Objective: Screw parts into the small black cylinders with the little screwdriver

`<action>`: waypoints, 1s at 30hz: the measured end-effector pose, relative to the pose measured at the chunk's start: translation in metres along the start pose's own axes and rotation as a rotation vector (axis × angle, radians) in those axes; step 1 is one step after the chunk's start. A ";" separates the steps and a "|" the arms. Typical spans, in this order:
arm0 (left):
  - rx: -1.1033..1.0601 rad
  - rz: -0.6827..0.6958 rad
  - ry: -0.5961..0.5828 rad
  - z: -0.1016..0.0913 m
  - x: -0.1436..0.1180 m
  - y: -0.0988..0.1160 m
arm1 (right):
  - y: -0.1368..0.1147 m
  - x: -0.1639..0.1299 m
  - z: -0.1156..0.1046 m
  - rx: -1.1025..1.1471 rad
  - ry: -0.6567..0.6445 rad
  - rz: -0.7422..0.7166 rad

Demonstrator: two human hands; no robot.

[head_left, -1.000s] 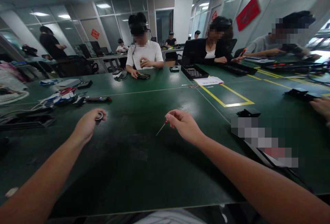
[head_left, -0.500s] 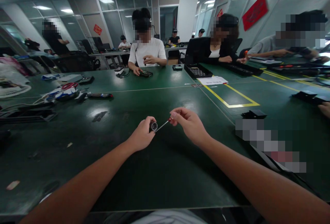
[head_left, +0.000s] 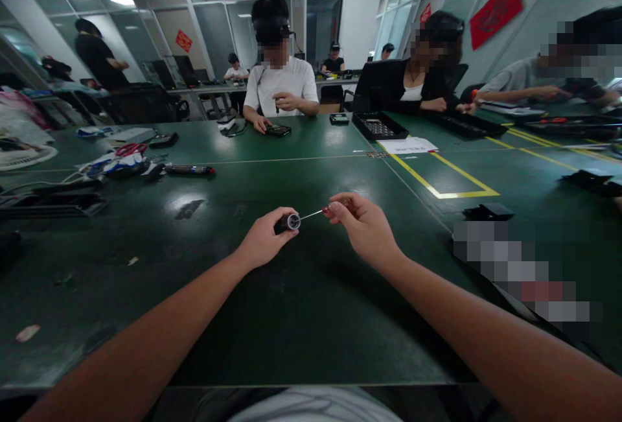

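Note:
My left hand [head_left: 262, 238] is closed around a small black cylinder [head_left: 293, 222], whose round, light-rimmed end faces right, towards my other hand. In my right hand [head_left: 362, 227] is a screwdriver [head_left: 311, 214], its reddish handle pinched between thumb and fingers. The thin metal shaft points left, and its tip meets the cylinder's round end. How far the tip reaches inside is too small to tell. Both hands are above the green table [head_left: 311, 318].
To the left lie a marker-like pen [head_left: 189, 170], gloves [head_left: 124, 164] and a black tray [head_left: 53, 205]. A black bracket-like part [head_left: 487, 212] lies on the right. Across the table, a person in white [head_left: 282, 85] handles a small device beside a compartmented black box [head_left: 380, 127].
The screwdriver tip has gone from the lower edge of the cylinder's end to its opening. The shaft is now flatter, and the cylinder is turned slightly. The head view has shifted a little.

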State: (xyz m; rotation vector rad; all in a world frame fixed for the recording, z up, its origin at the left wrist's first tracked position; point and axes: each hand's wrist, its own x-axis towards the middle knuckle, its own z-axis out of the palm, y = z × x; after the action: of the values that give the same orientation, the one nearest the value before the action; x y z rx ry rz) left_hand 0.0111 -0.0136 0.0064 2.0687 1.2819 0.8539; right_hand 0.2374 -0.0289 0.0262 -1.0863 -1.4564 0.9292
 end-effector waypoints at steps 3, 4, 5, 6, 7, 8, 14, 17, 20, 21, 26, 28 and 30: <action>0.005 0.003 0.008 -0.001 0.000 -0.003 | 0.000 0.000 -0.001 -0.016 0.008 -0.012; 0.016 0.002 0.007 -0.001 0.000 -0.004 | 0.000 -0.001 -0.002 -0.012 0.000 -0.016; 0.026 0.001 0.007 -0.001 0.000 -0.005 | 0.001 -0.001 -0.002 -0.005 -0.017 -0.024; 0.033 0.001 0.006 -0.001 0.001 -0.006 | 0.001 -0.001 -0.002 0.005 -0.038 -0.034; 0.035 0.002 0.008 -0.001 0.001 -0.008 | 0.002 -0.001 -0.002 0.017 -0.060 -0.044; 0.033 0.006 0.012 -0.001 0.001 -0.009 | 0.002 -0.002 -0.002 0.028 -0.083 -0.053; 0.050 0.005 0.022 -0.002 0.001 -0.011 | 0.002 -0.003 -0.001 0.019 -0.077 -0.057; 0.061 0.019 0.010 -0.002 0.001 -0.009 | 0.000 -0.002 -0.001 -0.057 -0.011 -0.041; 0.078 0.033 0.005 -0.002 0.001 -0.008 | -0.004 -0.002 -0.003 -0.157 0.004 -0.032; 0.084 0.035 0.007 -0.002 0.000 -0.008 | -0.005 -0.002 -0.004 -0.171 -0.011 -0.037; 0.129 0.039 0.012 -0.003 0.000 -0.003 | -0.010 -0.008 -0.005 -0.200 -0.149 -0.099; 0.158 0.045 0.002 -0.004 0.000 -0.001 | -0.010 -0.010 -0.004 -0.245 -0.145 -0.116; 0.188 0.053 -0.007 -0.004 0.000 0.000 | -0.009 -0.012 -0.003 -0.282 -0.118 -0.121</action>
State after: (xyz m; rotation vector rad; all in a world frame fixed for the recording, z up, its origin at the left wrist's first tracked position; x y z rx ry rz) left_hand 0.0085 -0.0126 0.0085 2.2584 1.3535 0.7739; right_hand 0.2394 -0.0428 0.0315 -1.1465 -1.7700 0.7275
